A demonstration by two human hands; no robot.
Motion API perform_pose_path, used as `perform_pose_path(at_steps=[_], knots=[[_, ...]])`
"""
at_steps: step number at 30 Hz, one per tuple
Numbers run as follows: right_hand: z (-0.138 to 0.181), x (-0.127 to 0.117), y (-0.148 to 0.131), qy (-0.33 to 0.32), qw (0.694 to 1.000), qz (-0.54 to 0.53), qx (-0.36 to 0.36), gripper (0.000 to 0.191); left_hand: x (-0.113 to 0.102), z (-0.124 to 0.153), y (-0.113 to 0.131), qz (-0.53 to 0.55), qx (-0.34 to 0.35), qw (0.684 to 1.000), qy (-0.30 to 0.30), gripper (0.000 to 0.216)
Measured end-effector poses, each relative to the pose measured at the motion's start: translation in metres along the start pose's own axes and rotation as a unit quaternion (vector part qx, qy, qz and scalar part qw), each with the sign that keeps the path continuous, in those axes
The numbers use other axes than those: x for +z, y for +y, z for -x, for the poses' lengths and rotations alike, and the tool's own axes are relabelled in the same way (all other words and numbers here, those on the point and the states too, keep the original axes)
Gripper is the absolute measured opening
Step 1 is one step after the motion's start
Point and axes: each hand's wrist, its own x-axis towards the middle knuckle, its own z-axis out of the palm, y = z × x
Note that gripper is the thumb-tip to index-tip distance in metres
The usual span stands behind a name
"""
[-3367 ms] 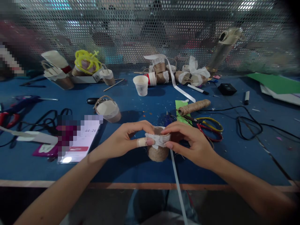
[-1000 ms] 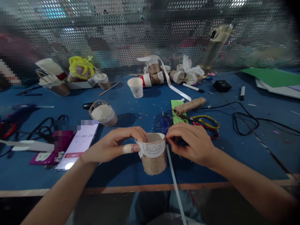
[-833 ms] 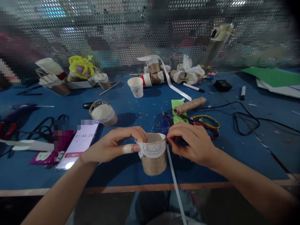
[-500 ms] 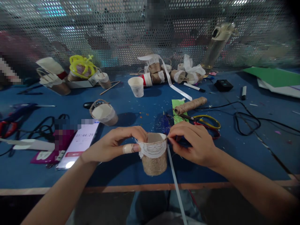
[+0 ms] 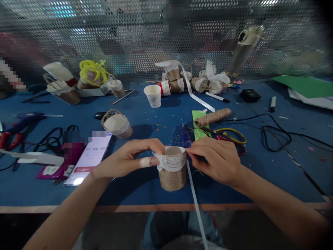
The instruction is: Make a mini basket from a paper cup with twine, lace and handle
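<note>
You've got the small brown, rough-textured cup (image 5: 172,178) upright between your hands, near the front edge of the blue table (image 5: 135,192). Brown covering's on, white lace band (image 5: 173,162) looks wrapped round the top. Your left hand (image 5: 131,156) pinches the left rim; your right hand (image 5: 215,158) has fingertips bunched at the right rim, can't tell if they're gripping. Unlike the white-lined cup with a brown twine handle (image 5: 119,126), yours shows no handle, so I'd call that bit undone.
</note>
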Motion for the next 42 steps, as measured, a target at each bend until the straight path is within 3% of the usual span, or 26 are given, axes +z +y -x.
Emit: perform_pose_path(at_steps=[8,12,24,33,42], knots=[[-0.008,-0.002,-0.004,-0.007,0.995,-0.054,0.086,0.009,0.001,-0.001,0.0,-0.009,-0.016,1.0,0.009,0.011],[-0.007,-0.003,-0.005,0.011,0.998,-0.044,0.051,0.011,0.001,-0.001,-0.002,-0.037,-0.018,0.999,0.021,0.012],[0.002,0.001,-0.001,-0.036,0.998,0.033,-0.039,0.011,0.006,-0.006,-0.003,-0.139,-0.031,0.99,0.017,0.009],[-0.004,0.003,-0.004,-0.027,0.998,0.054,-0.01,0.006,0.007,-0.006,-0.001,-0.171,-0.025,0.985,0.017,0.008],[-0.004,0.0,-0.005,-0.047,0.998,-0.016,0.046,0.014,0.008,-0.008,-0.001,-0.207,0.021,0.978,0.021,0.009]])
